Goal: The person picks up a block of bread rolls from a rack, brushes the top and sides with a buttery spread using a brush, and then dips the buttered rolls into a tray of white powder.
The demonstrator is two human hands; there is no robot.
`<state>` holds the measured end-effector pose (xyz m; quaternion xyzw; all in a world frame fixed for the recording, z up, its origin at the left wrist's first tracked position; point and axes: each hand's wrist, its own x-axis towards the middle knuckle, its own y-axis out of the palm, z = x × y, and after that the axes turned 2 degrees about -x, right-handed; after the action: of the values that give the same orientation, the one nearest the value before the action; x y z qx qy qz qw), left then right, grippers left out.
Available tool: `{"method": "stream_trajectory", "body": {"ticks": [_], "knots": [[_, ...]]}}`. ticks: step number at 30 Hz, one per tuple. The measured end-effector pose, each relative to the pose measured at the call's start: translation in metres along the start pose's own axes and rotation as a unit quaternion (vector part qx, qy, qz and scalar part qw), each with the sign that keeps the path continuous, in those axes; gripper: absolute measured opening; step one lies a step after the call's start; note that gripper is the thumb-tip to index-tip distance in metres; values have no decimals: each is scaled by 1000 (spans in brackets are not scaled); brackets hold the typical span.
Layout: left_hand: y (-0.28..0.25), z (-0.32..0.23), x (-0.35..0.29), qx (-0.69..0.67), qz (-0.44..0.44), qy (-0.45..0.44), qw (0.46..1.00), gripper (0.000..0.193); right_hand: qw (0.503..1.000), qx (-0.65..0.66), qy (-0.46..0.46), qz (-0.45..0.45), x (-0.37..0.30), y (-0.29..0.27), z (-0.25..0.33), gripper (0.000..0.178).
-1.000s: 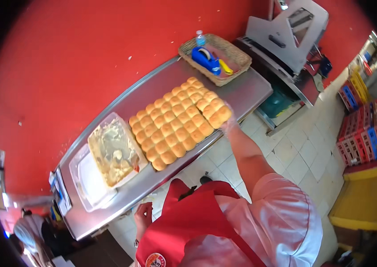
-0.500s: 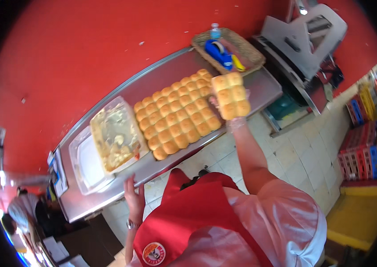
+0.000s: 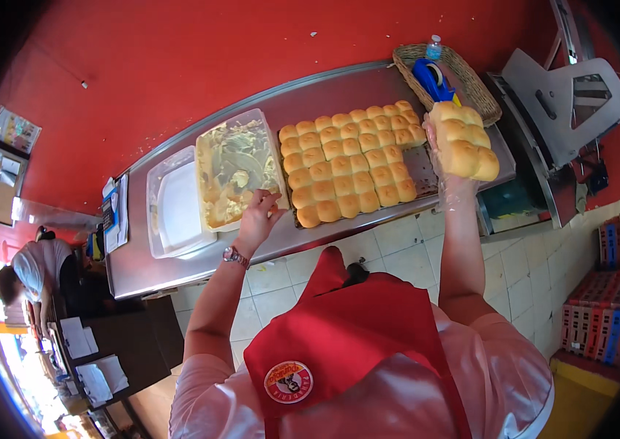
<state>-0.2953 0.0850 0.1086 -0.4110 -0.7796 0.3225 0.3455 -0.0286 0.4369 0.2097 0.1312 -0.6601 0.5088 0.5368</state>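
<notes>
A block of several joined bread rolls (image 3: 464,139) rests on my right hand (image 3: 433,143), over the tray's right end. That hand wears a clear plastic glove; its fingers show along the block's left side, and the palm is hidden beneath. My left hand (image 3: 257,218), bare with a watch at the wrist, is by the near right corner of a plastic tub (image 3: 278,157) with pale creamy spread (image 3: 240,178). Its fingers are loosely bent and apart, holding nothing visible. Golden rolls (image 3: 346,164) fill most of a dark baking tray (image 3: 420,172) between my hands.
An empty-looking clear container (image 3: 180,208) stands left of the tub on the metal table (image 3: 171,272). A wicker basket (image 3: 482,91) holds a blue tape dispenser (image 3: 433,79) and a bottle (image 3: 434,48). Beyond is a grey machine (image 3: 566,102). Another person (image 3: 39,267) bends at far left.
My left hand has risen from below the table edge to the tub's near corner. The block of rolls stays on my right hand, now more tilted. The whole view has turned and shifted.
</notes>
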Motion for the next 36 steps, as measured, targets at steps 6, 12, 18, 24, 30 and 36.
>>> {"method": "stream_trajectory", "body": {"ticks": [6, 12, 18, 24, 30, 36], "knots": [[6, 44, 47, -8, -133, -21, 991, 26, 998, -52, -13, -34, -37, 9, 0, 43], [-31, 80, 95, -53, -168, -200, 964, 39, 996, -69, -51, 27, -59, 1, -9, 40], [-92, 76, 109, -39, -112, -152, 981, 45, 990, -125, -18, 58, -58, -9, -15, 44], [-108, 64, 115, 124, -60, -84, 987, 43, 994, -74, -60, 44, -49, -31, -13, 43], [-108, 123, 106, 114, -49, -64, 990, 31, 993, -86, -77, 39, -48, -40, -1, 41], [-110, 132, 102, 62, 15, -35, 997, 20, 982, -156, -61, 88, -54, -52, 3, 41]]}}
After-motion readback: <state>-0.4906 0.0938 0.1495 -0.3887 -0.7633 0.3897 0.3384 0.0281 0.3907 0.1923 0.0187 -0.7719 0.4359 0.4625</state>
